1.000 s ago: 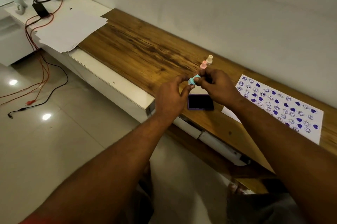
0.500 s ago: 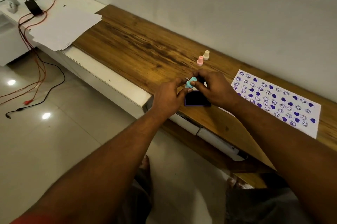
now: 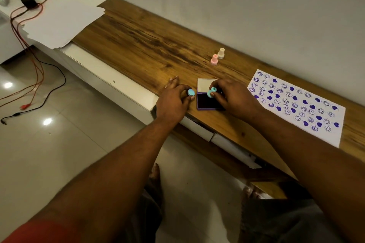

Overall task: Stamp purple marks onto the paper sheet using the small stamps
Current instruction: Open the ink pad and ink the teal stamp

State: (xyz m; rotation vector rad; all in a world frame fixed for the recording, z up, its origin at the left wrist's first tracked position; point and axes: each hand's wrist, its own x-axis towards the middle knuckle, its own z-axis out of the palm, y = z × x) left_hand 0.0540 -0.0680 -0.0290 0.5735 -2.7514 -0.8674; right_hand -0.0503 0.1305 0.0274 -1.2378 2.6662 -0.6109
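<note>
Fingertips of the right hand [image 3: 229,95] pinch the light, rigid blue stamp [image 3: 211,92] by its narrow neck over the ink pad [image 3: 205,102], while the left hand [image 3: 173,98] grips its cap [image 3: 191,92].

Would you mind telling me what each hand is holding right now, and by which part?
The right hand pinches the blue stamp by its stem over the ink pad; the left hand holds its blue cap at the fingertips.

The room is dim and warm-toned, and the picture looks soft and a little grainy. Two bright glare spots shine on the glossy floor tiles [image 3: 47,122] at left. Wide-angle distortion bends the wooden shelf [image 3: 150,45] and stretches the forearms near the bottom edge.
</note>
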